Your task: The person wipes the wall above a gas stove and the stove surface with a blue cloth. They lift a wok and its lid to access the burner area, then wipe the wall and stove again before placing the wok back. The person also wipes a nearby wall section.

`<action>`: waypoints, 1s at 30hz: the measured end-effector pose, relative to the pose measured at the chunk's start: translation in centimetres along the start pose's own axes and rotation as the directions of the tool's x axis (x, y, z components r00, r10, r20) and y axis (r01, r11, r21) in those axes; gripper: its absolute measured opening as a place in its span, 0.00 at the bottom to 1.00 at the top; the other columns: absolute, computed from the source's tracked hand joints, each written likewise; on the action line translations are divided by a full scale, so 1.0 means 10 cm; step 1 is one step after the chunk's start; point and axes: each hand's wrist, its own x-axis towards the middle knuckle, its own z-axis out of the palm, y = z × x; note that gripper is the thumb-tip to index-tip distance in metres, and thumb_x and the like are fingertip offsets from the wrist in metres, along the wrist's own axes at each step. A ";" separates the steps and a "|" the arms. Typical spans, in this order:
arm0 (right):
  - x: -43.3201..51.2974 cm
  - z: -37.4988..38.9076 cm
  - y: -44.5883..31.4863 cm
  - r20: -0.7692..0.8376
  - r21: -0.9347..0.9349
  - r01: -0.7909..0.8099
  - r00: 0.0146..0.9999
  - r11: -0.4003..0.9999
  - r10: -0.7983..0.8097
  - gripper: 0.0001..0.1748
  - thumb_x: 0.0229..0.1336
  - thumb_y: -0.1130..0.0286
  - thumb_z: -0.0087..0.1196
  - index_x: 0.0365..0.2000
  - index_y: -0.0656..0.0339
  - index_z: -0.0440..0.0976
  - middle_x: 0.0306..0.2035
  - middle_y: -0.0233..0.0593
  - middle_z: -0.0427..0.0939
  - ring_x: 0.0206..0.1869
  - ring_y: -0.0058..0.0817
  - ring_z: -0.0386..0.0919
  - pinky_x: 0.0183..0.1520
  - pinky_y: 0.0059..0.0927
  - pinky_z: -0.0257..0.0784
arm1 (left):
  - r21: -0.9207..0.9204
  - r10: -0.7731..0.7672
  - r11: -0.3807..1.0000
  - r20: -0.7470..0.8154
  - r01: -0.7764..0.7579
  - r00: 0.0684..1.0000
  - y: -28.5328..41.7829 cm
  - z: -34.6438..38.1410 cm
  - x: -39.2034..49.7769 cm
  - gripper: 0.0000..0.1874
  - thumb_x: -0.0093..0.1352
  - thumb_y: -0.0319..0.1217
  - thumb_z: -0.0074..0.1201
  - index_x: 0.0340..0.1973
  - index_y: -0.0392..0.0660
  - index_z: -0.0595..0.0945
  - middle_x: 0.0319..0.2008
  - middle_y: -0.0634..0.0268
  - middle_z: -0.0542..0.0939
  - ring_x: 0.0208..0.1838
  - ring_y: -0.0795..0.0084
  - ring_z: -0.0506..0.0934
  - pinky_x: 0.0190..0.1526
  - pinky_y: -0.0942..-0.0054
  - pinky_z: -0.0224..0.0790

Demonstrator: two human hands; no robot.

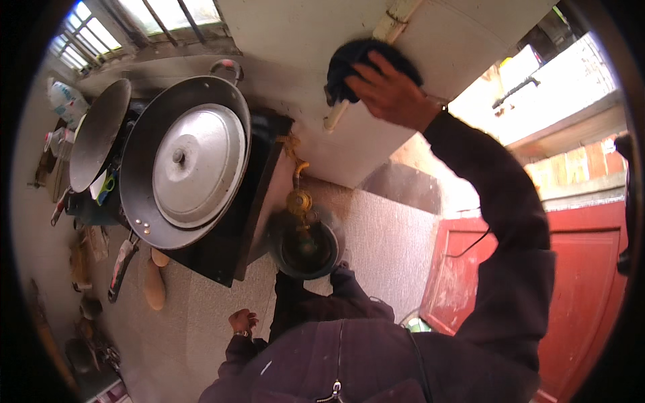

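Observation:
My right hand (390, 93) is raised against the pale wall, pressing a dark cloth (347, 63) over a cream plastic pipe (336, 117) fixed there. Its fingers are spread over the cloth. My left hand (243, 320) hangs low by my side with its fingers loosely curled; whether it holds anything is unclear. To the left, a large wok (136, 201) with a metal lid (199, 166) lying in it rests on a black gas stove (211, 262). Below the wall, a brass-coloured regulator (299, 201) sits on a dark gas cylinder (302, 272).
A second pan (101, 136) stands left of the wok, near plastic bottles (68, 103). The wok's handle (121, 269) juts out past the stove edge. Barred windows (176, 17) are at upper left, and a red door (579, 282) is at right.

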 end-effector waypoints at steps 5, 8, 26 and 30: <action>-0.11 0.57 -0.62 0.054 0.066 -0.069 0.996 0.995 0.065 0.15 0.45 0.72 0.57 0.36 0.68 0.80 0.49 0.39 0.76 0.58 0.37 0.70 0.68 0.50 0.57 | -0.066 0.104 0.992 0.009 -0.103 0.995 -0.14 0.26 -0.57 0.09 0.63 0.26 0.55 0.35 0.30 0.79 0.23 0.47 0.80 0.16 0.61 0.77 0.15 0.66 0.69; -0.18 0.86 -0.99 0.058 0.152 -0.077 0.996 0.985 0.068 0.16 0.46 0.71 0.56 0.37 0.68 0.80 0.48 0.40 0.76 0.59 0.39 0.69 0.69 0.50 0.56 | -0.076 0.107 0.991 -0.016 -0.108 0.994 -0.33 0.24 -0.93 0.10 0.63 0.27 0.56 0.35 0.31 0.80 0.22 0.49 0.81 0.16 0.62 0.78 0.15 0.68 0.69; -0.88 0.45 -2.50 0.953 0.302 0.291 -0.078 -0.908 0.292 0.12 0.61 0.79 0.43 0.44 0.69 0.72 0.48 0.43 0.75 0.52 0.35 0.73 0.61 0.35 0.66 | -0.041 0.249 0.945 0.736 -0.326 0.630 1.16 1.67 -1.89 0.18 0.71 0.30 0.52 0.53 0.33 0.73 0.30 0.57 0.81 0.24 0.74 0.78 0.27 0.76 0.71; -0.89 0.05 -2.27 0.948 0.160 0.453 0.177 -0.877 0.264 0.16 0.62 0.78 0.40 0.48 0.69 0.70 0.53 0.45 0.74 0.59 0.38 0.69 0.67 0.40 0.60 | -0.262 0.253 0.961 0.687 -0.093 0.681 1.32 2.44 -2.14 0.26 0.72 0.35 0.51 0.61 0.36 0.65 0.40 0.57 0.79 0.33 0.69 0.79 0.35 0.70 0.75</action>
